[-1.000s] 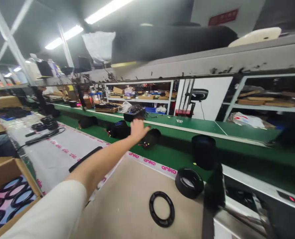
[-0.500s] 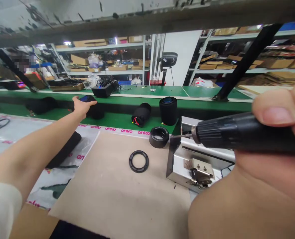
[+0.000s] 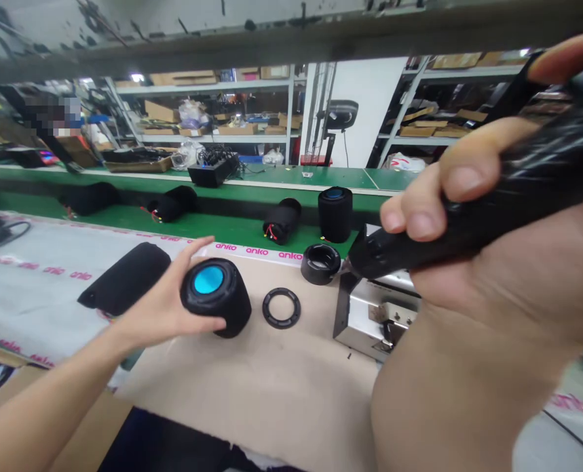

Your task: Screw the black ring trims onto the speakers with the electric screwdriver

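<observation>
My left hand [image 3: 166, 301] grips a black cylinder [image 3: 227, 305] with a blue disc on its end, over the left part of the brown sheet [image 3: 272, 380]. In my right hand [image 3: 507, 275] is a black electric screwdriver [image 3: 468, 226], its tip pointing left beside a thick black ring [image 3: 320, 264]. A thin black ring [image 3: 282, 308] lies flat on the sheet, just right of the held cylinder. Below the screwdriver stands a metal device [image 3: 370, 314], partly hidden by my right hand.
On the green surface [image 3: 227, 226] behind are an upright black cylinder [image 3: 335, 215] and several lying ones with coloured wires. A black fabric piece [image 3: 127, 278] lies to the left. Across the top runs a beam [image 3: 291, 39]; shelves with boxes stand beyond.
My left hand has come back from the green surface to the brown sheet, bringing the black cylinder. My right hand has tilted the screwdriver, its rear end now higher.
</observation>
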The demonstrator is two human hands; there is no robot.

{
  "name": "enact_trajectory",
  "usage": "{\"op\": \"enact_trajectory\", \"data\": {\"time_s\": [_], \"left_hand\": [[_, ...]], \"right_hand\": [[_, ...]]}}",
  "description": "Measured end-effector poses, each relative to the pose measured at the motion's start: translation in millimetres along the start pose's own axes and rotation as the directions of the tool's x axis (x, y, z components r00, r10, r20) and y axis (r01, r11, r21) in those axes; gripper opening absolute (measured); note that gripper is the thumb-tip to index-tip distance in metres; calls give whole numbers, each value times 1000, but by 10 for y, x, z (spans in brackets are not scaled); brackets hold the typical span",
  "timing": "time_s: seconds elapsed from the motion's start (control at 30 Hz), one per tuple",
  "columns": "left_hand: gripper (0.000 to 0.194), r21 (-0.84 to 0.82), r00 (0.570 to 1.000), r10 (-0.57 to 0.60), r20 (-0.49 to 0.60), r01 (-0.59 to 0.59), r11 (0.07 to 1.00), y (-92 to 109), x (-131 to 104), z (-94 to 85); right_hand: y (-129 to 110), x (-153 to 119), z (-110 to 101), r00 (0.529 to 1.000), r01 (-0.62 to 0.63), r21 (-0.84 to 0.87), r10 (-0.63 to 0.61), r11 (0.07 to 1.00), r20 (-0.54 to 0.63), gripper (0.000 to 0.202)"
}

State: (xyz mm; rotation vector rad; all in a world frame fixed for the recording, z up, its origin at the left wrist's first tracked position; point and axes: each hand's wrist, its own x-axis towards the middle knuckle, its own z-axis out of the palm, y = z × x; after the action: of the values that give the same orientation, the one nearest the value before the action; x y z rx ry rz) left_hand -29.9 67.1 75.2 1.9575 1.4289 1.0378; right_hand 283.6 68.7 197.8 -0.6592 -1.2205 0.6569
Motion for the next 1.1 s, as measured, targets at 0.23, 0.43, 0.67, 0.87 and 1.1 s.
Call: {"op": "enact_trajectory", "data": {"time_s": [0.23,0.43,0.67,0.87,1.1], "left_hand": [[129,-327,979,4,-206,-73,942,-369,-333,643],[102,-505,983,-11,-183,-84,859,-501,-379,803],[104,-508,939,197,-281,-320,800,-479,-419,844],[107,-533,945,212,-250,-317,785,-487,-448,835],[94,-572,939,263,-220,-343,745,-451,-463,773]], "right_hand": [[104,-95,289,995,93,-25,-94,995,-26,17],[423,-133,352,871,-269,-516,434,814,230,40],[1050,-697,234,541,-319,-797,789,512,291,82],[1270,-1047,56,507,-303,-856,831,420,228,81],[1227,-1084,87,558,-350,-843,814,408,162,83]]}}
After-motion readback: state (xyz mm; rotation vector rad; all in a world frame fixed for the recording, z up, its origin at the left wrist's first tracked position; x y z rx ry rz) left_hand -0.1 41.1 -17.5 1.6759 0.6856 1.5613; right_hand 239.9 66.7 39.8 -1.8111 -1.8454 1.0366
